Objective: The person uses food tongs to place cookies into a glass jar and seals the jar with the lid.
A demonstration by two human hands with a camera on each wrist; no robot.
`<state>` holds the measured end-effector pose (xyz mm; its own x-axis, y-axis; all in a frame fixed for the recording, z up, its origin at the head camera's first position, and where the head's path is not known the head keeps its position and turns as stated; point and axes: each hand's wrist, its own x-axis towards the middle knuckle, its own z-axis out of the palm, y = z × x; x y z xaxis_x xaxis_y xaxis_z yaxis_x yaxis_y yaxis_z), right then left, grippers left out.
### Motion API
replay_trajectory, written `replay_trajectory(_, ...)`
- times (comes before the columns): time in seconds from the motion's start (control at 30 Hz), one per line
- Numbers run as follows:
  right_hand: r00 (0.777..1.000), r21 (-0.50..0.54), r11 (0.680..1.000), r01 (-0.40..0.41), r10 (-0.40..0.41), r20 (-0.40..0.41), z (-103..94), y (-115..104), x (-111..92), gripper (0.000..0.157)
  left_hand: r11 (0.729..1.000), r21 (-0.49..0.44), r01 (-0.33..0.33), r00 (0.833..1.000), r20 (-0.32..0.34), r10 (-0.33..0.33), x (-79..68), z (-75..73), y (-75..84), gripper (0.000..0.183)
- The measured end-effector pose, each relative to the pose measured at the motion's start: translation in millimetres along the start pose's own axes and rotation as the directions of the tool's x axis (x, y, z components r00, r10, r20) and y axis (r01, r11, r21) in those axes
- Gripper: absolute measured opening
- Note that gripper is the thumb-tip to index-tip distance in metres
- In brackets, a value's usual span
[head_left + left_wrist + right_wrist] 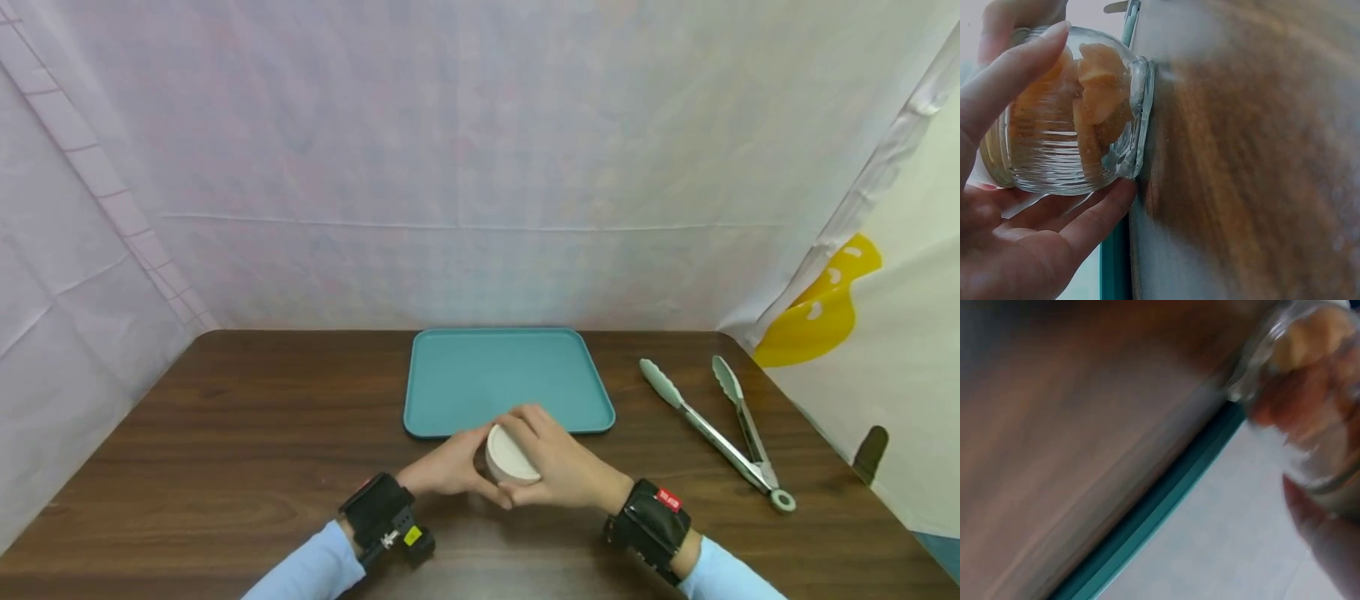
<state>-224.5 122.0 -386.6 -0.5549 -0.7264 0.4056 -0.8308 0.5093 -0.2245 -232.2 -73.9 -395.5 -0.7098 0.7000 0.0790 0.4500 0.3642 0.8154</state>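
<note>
A ribbed glass jar [1054, 150] with a pale lid [512, 457] stands at the wooden table's surface, just in front of the tray. Orange-brown chunks [1100, 87] fill much of it. My left hand [453, 467] holds the jar's side, thumb on one side and fingers on the other, as the left wrist view shows. Curled around the lid from the right is my right hand [558, 467]. In the right wrist view only part of that hand [1329, 544] shows, by the lid end, and the picture is blurred.
Behind the jar lies a teal tray [502, 375]. Metal tongs with pale green tips [712, 429] lie spread on the right side of the table [225, 467]. A yellow cut-out piece [817, 317] hangs by the right edge. White cloth [450, 167] encloses the back and sides.
</note>
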Motion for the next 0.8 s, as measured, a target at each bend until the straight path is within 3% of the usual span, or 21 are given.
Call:
replay_trajectory(0.43, 0.983, -0.127, 0.976, -0.179, 0.172, -0.065, 5.9, -25.8, -1.4, 0.06, 1.0, 0.006, 0.001, 1.0, -0.003, -0.001, -1.3, 1.0, -1.5, 0.095)
replay_trajectory(0.67, 0.966, -0.136, 0.956, -0.259, 0.255, -0.052, 2.8, -34.4, 0.3, 0.066, 1.0, 0.003, -0.007, 1.0, 0.004, 0.007, -1.4, 1.3, -2.6, 0.091)
replay_trajectory(0.8, 0.97, -0.075, 0.967, -0.242, 0.241, -0.02, -1.4, -32.4, 1.2, 0.063, 1.0, -0.011, 0.011, 1.0, 0.013, -0.011, -1.8, 0.3, -1.5, 0.091)
